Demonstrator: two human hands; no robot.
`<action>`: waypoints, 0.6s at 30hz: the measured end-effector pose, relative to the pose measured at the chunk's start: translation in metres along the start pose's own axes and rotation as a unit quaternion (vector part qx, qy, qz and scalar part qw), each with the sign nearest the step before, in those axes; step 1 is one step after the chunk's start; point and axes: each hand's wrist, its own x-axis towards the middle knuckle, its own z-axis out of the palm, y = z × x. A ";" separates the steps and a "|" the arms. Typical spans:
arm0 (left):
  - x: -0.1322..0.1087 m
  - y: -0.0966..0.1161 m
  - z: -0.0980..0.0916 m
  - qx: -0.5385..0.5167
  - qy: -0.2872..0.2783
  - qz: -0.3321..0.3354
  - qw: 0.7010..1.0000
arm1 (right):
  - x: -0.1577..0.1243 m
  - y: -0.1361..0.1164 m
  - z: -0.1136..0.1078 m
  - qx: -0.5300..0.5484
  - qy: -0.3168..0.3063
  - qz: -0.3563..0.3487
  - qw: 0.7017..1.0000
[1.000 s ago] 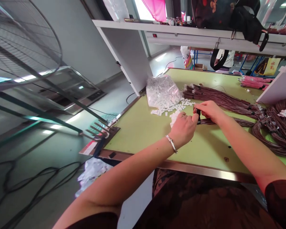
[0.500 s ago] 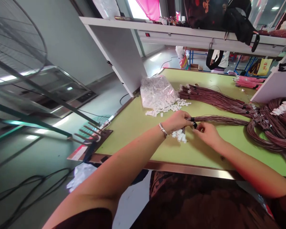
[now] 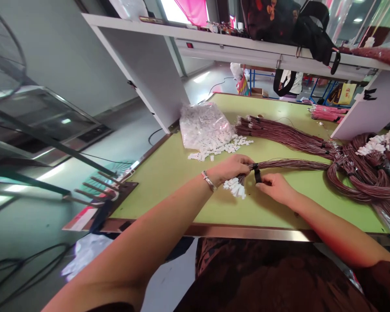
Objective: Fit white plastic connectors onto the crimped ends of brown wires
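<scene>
A bundle of brown wires (image 3: 292,164) lies across the green table (image 3: 188,173), its near end tipped with white connectors (image 3: 234,187). My left hand (image 3: 232,168), a metal bangle on its wrist, is closed round that near end just behind the connectors. A black band (image 3: 256,174) wraps the bundle, and the fingers of my right hand (image 3: 274,187) pinch it from the near side. Both forearms reach in from the bottom of the view.
A clear bag of white connectors (image 3: 204,125) spills loose pieces (image 3: 221,149) at the back left. More brown wire bundles (image 3: 289,135) and coils (image 3: 367,173) lie at the right, pink wires (image 3: 326,113) behind. A white shelf (image 3: 247,41) with bags spans overhead. Cables cross the floor at left.
Both hands came down toward me with the bundle end, from up by the loose connectors to the table's middle. The white connector ends now show below my left hand.
</scene>
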 end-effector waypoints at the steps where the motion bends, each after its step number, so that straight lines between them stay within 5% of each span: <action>1: -0.001 -0.003 0.000 0.013 0.000 0.022 1.000 | -0.004 -0.008 -0.002 -0.014 -0.023 0.009 1.000; 4: -0.004 -0.012 0.004 0.106 0.052 0.124 0.985 | -0.010 -0.038 -0.014 -0.002 -0.093 -0.018 0.995; 8: -0.006 -0.021 0.016 0.273 0.208 0.246 0.907 | 0.016 -0.069 -0.040 0.087 -0.077 -0.083 0.990; 10: -0.007 -0.024 0.022 0.347 0.248 0.277 0.861 | 0.042 -0.070 -0.047 0.152 -0.014 -0.046 0.987; 12: -0.008 -0.026 0.026 0.408 0.247 0.289 0.830 | 0.068 -0.062 -0.047 0.169 -0.052 0.017 0.984; 15: -0.011 -0.027 0.027 0.447 0.219 0.266 0.825 | 0.089 -0.043 -0.039 0.068 -0.019 0.076 0.995; 18: -0.009 -0.025 0.024 0.400 0.199 0.208 0.870 | 0.077 -0.030 -0.034 -0.112 0.127 0.019 0.985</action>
